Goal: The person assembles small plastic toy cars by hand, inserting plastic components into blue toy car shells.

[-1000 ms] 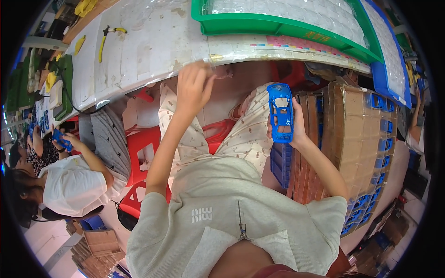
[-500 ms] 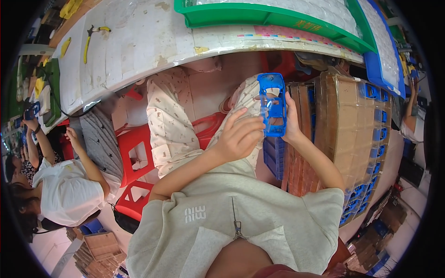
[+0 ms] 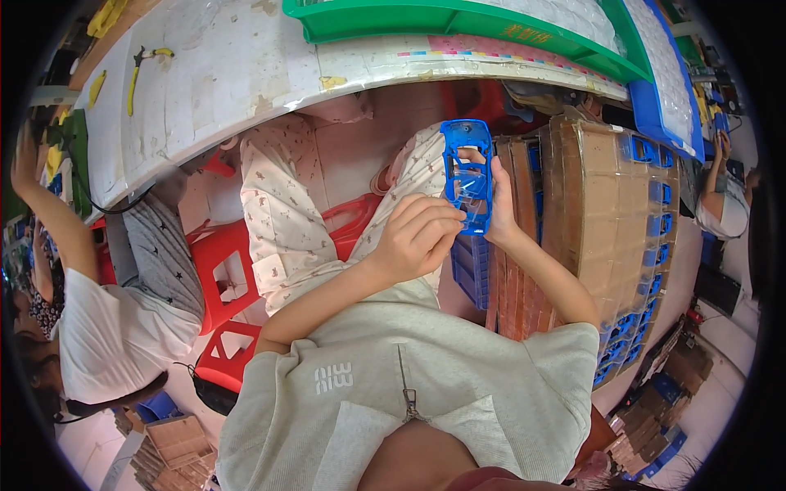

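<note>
A blue toy car body shell (image 3: 488, 221) with open window gaps is held upright over my lap by my right hand (image 3: 502, 204), closed around its right side. Part of a right finger shows through the upper gap. Within the shell's middle sits a clear plastic window piece (image 3: 470, 185), slightly tilted. My left hand (image 3: 419, 236) is closed, its fingertips pinched at the lower left edge of the shell against the clear piece. The fingertips partly hide that contact, so whether the piece is seated cannot be told.
A worn white table (image 3: 237, 74) lies ahead, bearing a green tray (image 3: 393, 33) of clear parts and cutting pliers (image 3: 137, 74). Right of my legs stand stacked cardboard trays (image 3: 618, 213) with blue shells and a blue crate (image 3: 470, 270). A co-worker (image 3: 123, 327) sits left, near red stools (image 3: 221, 278).
The clear piece has moved from the shell's left side into its middle. Right fingers now reach through the gap, and left fingers are more curled. The co-worker's arm has risen.
</note>
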Action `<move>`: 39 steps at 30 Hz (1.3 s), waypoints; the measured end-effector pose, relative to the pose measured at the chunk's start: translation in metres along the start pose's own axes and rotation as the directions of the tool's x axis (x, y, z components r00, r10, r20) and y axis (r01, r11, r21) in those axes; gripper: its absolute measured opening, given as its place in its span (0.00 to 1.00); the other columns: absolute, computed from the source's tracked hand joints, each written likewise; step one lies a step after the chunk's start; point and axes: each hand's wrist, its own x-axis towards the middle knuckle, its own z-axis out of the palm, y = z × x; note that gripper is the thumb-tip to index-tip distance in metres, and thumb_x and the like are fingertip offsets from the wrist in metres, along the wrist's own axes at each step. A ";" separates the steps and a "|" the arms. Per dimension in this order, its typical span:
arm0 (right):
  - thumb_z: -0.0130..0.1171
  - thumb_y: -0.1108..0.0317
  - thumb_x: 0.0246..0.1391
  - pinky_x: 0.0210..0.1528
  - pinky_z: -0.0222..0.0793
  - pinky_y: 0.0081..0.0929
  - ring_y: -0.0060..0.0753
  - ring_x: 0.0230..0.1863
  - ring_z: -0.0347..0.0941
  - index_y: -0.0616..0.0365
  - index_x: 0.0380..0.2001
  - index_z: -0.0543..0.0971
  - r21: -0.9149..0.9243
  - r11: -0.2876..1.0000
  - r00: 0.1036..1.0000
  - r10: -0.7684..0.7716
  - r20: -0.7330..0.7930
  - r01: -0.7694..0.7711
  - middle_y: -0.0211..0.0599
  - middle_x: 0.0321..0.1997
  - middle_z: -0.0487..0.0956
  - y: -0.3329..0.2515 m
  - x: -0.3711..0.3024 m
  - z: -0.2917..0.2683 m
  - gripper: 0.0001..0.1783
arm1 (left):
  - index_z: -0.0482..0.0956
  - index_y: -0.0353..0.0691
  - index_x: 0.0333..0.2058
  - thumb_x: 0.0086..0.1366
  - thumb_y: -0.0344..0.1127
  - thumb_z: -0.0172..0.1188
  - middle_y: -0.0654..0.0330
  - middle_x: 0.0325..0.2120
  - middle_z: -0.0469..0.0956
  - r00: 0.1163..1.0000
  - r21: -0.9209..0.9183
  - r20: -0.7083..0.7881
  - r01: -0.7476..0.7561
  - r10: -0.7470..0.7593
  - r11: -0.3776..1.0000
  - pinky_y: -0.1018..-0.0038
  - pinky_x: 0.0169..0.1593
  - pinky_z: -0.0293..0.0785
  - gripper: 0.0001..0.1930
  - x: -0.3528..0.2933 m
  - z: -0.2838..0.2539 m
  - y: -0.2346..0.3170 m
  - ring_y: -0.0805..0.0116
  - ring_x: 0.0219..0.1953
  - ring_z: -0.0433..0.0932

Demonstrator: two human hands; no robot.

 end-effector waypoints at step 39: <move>0.42 0.53 0.56 0.36 0.68 0.20 0.24 0.34 0.71 0.56 0.49 0.59 -0.277 0.957 0.972 -0.021 0.234 0.088 0.38 0.42 0.67 0.004 -0.005 0.003 0.23 | 0.64 0.34 0.43 0.60 0.31 0.54 0.57 0.36 0.71 0.662 -0.353 0.111 0.723 -0.741 0.594 0.78 0.36 0.69 0.14 0.014 0.012 -0.029 0.76 0.33 0.71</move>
